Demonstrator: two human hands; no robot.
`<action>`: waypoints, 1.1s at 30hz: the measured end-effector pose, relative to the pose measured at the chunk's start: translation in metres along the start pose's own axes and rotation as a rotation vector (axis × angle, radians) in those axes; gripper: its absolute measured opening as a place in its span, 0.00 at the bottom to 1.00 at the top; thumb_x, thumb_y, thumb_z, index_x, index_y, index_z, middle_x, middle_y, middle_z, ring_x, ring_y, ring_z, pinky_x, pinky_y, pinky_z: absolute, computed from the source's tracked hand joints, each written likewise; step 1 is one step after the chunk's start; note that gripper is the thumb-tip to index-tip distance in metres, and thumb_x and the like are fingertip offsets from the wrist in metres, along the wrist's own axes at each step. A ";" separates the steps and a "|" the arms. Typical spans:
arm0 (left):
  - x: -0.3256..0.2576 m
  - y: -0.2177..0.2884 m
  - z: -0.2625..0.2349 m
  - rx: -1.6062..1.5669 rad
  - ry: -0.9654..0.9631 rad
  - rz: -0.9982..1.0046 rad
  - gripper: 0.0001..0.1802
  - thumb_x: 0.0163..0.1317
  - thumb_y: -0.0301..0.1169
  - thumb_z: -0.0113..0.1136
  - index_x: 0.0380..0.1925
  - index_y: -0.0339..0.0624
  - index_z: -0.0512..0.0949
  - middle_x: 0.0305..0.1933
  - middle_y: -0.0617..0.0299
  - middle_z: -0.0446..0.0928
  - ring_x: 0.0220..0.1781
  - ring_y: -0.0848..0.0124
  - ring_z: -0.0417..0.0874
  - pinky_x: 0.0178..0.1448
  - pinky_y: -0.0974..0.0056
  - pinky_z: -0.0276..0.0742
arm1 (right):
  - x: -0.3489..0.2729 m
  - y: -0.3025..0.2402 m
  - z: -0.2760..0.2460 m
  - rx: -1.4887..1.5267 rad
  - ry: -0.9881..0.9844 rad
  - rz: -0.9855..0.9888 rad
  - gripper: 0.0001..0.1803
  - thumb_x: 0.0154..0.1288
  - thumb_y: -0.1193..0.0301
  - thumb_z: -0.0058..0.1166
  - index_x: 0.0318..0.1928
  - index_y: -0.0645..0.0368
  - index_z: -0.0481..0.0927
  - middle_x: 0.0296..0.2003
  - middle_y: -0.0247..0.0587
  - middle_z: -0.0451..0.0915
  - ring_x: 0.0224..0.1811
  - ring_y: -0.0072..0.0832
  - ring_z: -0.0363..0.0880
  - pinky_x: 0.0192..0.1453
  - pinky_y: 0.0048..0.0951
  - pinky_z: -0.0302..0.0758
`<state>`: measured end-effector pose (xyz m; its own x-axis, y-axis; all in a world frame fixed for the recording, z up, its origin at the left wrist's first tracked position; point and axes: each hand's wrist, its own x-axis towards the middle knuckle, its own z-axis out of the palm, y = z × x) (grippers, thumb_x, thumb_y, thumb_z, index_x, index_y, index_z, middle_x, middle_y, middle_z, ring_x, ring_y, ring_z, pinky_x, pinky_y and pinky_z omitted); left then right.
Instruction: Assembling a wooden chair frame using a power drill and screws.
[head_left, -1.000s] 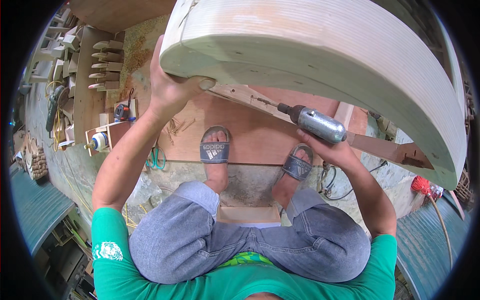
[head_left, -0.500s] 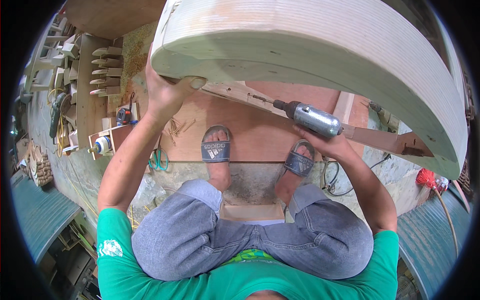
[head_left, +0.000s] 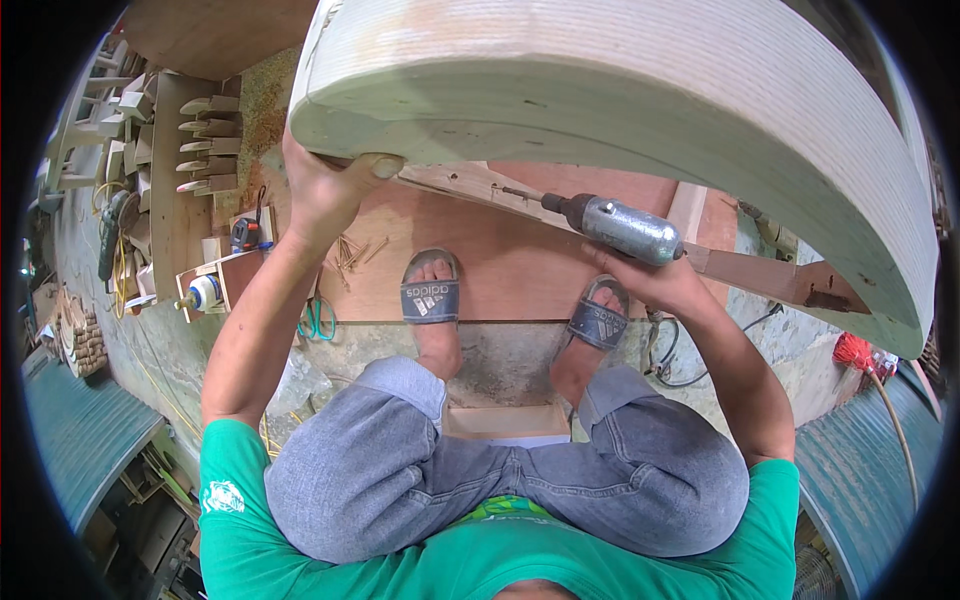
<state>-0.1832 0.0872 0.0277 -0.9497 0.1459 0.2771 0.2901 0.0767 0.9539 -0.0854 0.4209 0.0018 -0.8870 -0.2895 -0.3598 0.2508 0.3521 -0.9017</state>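
Note:
A large curved piece of pale wood (head_left: 560, 90) spans the upper right. My left hand (head_left: 328, 195) grips its left end, thumb on the underside and the other fingers mostly hidden. In my right hand (head_left: 645, 278) is a silver power drill (head_left: 632, 230), held level with its long thin bit (head_left: 520, 193) pointing left. Most of that hand's fingers are hidden behind the tool. Close by the bit runs a wooden rail (head_left: 460, 182) with dark holes; whether the bit touches it I cannot tell.
My sandalled feet rest on a brown board (head_left: 490, 290). Several screws (head_left: 352, 252), teal-handled scissors (head_left: 317, 318), a tape measure (head_left: 245, 234) and a small wooden box (head_left: 235, 275) with a white bottle (head_left: 204, 291) lie left. A cable (head_left: 690, 383) is at right.
The curved wood's left end and my left hand have shifted slightly left. The drill in my right hand has moved a little left and up.

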 end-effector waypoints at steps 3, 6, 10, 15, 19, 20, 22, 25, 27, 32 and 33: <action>-0.002 0.002 -0.001 0.016 -0.009 -0.007 0.35 0.42 0.37 0.78 0.48 0.33 0.72 0.40 0.61 0.79 0.42 0.74 0.80 0.47 0.68 0.76 | -0.002 -0.002 0.002 -0.013 0.007 -0.009 0.19 0.60 0.69 0.64 0.50 0.59 0.78 0.41 0.35 0.82 0.42 0.19 0.77 0.48 0.24 0.74; 0.000 0.003 0.000 0.033 -0.012 -0.001 0.35 0.42 0.37 0.78 0.48 0.33 0.72 0.40 0.61 0.79 0.42 0.74 0.80 0.47 0.68 0.77 | -0.005 0.000 0.003 0.010 0.013 -0.016 0.19 0.60 0.68 0.64 0.51 0.59 0.78 0.40 0.34 0.82 0.42 0.19 0.77 0.48 0.25 0.75; -0.001 0.003 0.000 0.031 -0.006 0.009 0.34 0.42 0.37 0.78 0.48 0.33 0.73 0.40 0.61 0.80 0.41 0.74 0.80 0.46 0.68 0.77 | -0.006 -0.008 0.006 -0.032 -0.012 0.170 0.16 0.62 0.63 0.62 0.45 0.60 0.78 0.32 0.32 0.79 0.35 0.19 0.76 0.40 0.26 0.76; -0.001 0.004 0.002 -0.014 -0.004 -0.002 0.32 0.43 0.37 0.78 0.45 0.33 0.75 0.38 0.61 0.80 0.40 0.74 0.80 0.45 0.68 0.77 | -0.013 -0.012 0.019 0.151 0.004 0.583 0.17 0.63 0.57 0.60 0.37 0.59 0.75 0.25 0.30 0.74 0.26 0.19 0.71 0.30 0.25 0.72; 0.001 0.002 -0.001 0.075 -0.016 0.047 0.31 0.43 0.41 0.78 0.43 0.33 0.76 0.37 0.61 0.81 0.39 0.74 0.80 0.44 0.68 0.77 | -0.011 -0.011 0.014 0.055 -0.039 0.467 0.18 0.63 0.56 0.60 0.39 0.59 0.76 0.26 0.31 0.75 0.28 0.20 0.72 0.33 0.27 0.73; 0.001 0.002 0.000 0.102 -0.018 0.074 0.31 0.43 0.42 0.78 0.42 0.33 0.77 0.36 0.61 0.81 0.38 0.74 0.80 0.44 0.67 0.77 | -0.009 -0.012 0.013 0.057 -0.039 0.469 0.18 0.63 0.56 0.60 0.39 0.59 0.76 0.26 0.31 0.75 0.28 0.20 0.72 0.33 0.27 0.73; 0.001 0.004 -0.001 0.129 -0.022 0.095 0.31 0.43 0.43 0.78 0.41 0.33 0.77 0.35 0.61 0.81 0.38 0.74 0.81 0.43 0.67 0.76 | -0.009 -0.014 0.012 -0.014 -0.020 0.493 0.19 0.63 0.57 0.60 0.44 0.59 0.78 0.29 0.34 0.77 0.32 0.23 0.73 0.38 0.29 0.75; 0.002 0.004 -0.002 0.154 -0.058 0.079 0.31 0.43 0.43 0.77 0.42 0.33 0.77 0.36 0.62 0.81 0.38 0.74 0.80 0.43 0.68 0.76 | -0.009 -0.006 0.011 -0.095 -0.021 0.392 0.20 0.63 0.59 0.60 0.48 0.59 0.78 0.32 0.36 0.79 0.36 0.24 0.74 0.43 0.31 0.75; 0.001 0.003 -0.001 0.118 -0.041 0.088 0.31 0.43 0.43 0.77 0.42 0.33 0.77 0.36 0.61 0.81 0.38 0.74 0.80 0.44 0.68 0.76 | -0.010 -0.008 0.015 -0.128 0.000 0.345 0.19 0.62 0.60 0.61 0.48 0.59 0.78 0.33 0.37 0.80 0.36 0.23 0.74 0.43 0.30 0.75; -0.002 0.004 -0.005 0.106 -0.035 -0.018 0.37 0.43 0.46 0.77 0.47 0.34 0.73 0.41 0.61 0.77 0.43 0.71 0.78 0.49 0.65 0.74 | -0.011 -0.014 0.014 -0.119 -0.009 0.290 0.19 0.61 0.63 0.62 0.50 0.57 0.78 0.37 0.37 0.81 0.38 0.23 0.77 0.46 0.28 0.75; -0.003 0.005 -0.006 0.143 -0.060 -0.114 0.42 0.43 0.51 0.77 0.51 0.35 0.69 0.46 0.60 0.74 0.48 0.69 0.75 0.55 0.63 0.70 | -0.011 -0.014 0.011 -0.074 0.001 0.200 0.19 0.61 0.64 0.62 0.50 0.57 0.78 0.38 0.37 0.81 0.40 0.23 0.77 0.46 0.28 0.75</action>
<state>-0.1795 0.0812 0.0319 -0.9698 0.1868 0.1568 0.1990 0.2344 0.9516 -0.0753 0.4092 0.0158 -0.8232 -0.2062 -0.5290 0.3925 0.4666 -0.7926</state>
